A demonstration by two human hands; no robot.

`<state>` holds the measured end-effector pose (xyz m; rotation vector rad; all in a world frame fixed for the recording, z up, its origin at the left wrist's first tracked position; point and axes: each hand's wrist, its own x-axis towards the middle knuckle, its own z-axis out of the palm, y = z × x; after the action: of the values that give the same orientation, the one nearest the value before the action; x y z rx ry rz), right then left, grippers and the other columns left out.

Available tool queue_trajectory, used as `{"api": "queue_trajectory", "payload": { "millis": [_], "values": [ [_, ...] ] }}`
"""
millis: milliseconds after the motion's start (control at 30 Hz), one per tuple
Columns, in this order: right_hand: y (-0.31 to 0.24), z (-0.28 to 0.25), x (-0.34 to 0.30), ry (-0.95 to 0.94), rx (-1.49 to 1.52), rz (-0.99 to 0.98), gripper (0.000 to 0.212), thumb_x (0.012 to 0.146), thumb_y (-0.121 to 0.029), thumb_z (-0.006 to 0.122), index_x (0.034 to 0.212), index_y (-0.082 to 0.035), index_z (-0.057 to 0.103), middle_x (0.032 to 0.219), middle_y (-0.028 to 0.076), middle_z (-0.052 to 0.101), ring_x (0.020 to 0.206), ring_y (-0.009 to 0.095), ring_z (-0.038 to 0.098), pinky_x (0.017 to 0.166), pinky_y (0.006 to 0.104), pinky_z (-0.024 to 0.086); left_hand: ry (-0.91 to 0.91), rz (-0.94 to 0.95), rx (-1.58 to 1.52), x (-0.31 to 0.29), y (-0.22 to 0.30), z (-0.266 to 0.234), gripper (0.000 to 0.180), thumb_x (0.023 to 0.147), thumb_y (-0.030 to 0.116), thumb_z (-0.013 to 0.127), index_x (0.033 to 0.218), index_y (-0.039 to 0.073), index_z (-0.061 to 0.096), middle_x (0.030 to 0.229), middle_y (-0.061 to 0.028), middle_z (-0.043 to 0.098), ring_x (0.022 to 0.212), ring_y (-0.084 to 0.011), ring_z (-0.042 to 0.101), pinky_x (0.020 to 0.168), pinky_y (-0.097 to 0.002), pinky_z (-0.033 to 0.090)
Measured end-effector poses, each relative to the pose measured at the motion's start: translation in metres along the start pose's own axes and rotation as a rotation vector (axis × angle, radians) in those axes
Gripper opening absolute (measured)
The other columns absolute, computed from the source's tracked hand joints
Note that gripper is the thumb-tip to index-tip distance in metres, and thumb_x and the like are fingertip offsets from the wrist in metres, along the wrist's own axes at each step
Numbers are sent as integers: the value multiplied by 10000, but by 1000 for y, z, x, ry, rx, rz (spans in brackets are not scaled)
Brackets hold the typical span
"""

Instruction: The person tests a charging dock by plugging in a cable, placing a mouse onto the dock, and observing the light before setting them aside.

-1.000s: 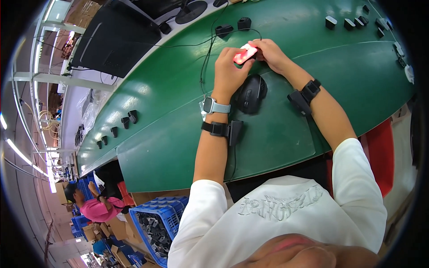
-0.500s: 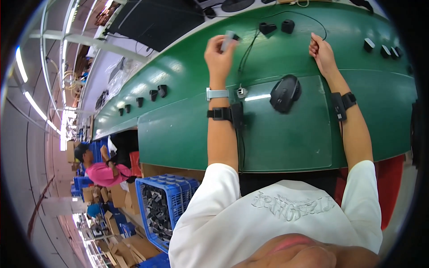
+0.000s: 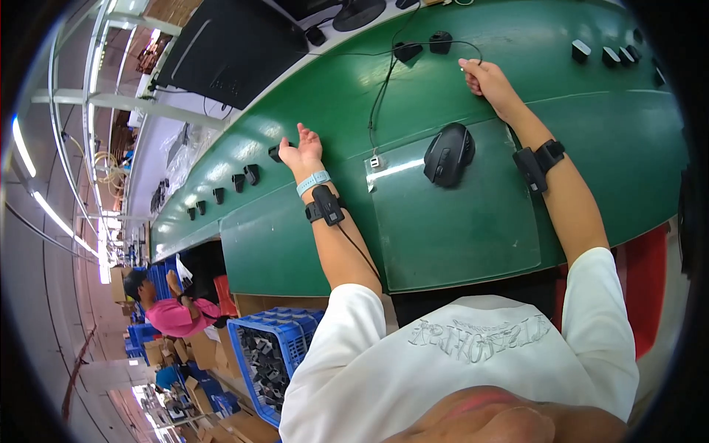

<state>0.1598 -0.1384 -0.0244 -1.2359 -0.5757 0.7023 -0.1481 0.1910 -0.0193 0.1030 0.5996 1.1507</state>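
My left hand (image 3: pixel 301 153) is open at the left part of the green table (image 3: pixel 295 258), its fingers spread. Right beside its thumb stands a small black block (image 3: pixel 275 153), partly hidden by the hand. A row of similar black blocks (image 3: pixel 251 174) runs further left. My right hand (image 3: pixel 487 85) is closed, pinching the end of a thin black cable (image 3: pixel 476 49); a tiny light tip shows at the fingers. Between my arms a black computer mouse (image 3: pixel 447 156) lies on a clear mat (image 3: pixel 458 251).
Two black blocks (image 3: pixel 440 43) stand at the far middle. Several black blocks with pale tops (image 3: pixel 580 50) are at the far right. A plug on a cord (image 3: pixel 375 161) lies by the mat. Left below are a blue crate (image 3: pixel 277 332) of dark parts and a co-worker (image 3: pixel 177 316).
My left hand has moved left and nearer, letting go of the small grey-and-black block it held; a block now stands beside it. My right hand still pinches the cable, and the view has shifted slightly.
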Motion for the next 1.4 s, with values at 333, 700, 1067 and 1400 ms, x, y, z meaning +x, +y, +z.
{"api": "queue_trajectory", "payload": {
  "millis": [333,700,1067,1400],
  "values": [
    [1,7,-3,-135,-410,-269,289,889,-250,759,734,-30,653,640,-30,528,637,57,454,581,270,379,-802,881,1514,-54,-173,112,215,889,169,679,1013,-6,667,809,-105,683,625,-179,628,613,-319,518],
    [15,-4,-2,-146,-445,-249,398,893,-357,727,691,-22,662,626,55,643,574,123,533,590,324,440,-1126,982,2394,0,-280,140,339,680,266,834,953,95,729,1056,-182,661,1020,-383,631,883,-469,529],
    [10,-8,-5,-201,-431,-295,336,856,-333,792,768,-20,709,608,14,584,593,83,485,572,295,384,-1009,1064,2266,-45,-260,146,468,802,255,794,1128,39,538,994,-213,702,939,-431,670,784,-497,549],
    [14,-6,2,-171,-205,-272,166,860,-158,795,860,-6,730,736,-37,646,681,42,550,639,235,444,-851,-116,564,-69,-168,128,325,1017,266,609,1187,-1,533,1104,-152,640,1003,-265,666,906,-410,578]
  ]
}}
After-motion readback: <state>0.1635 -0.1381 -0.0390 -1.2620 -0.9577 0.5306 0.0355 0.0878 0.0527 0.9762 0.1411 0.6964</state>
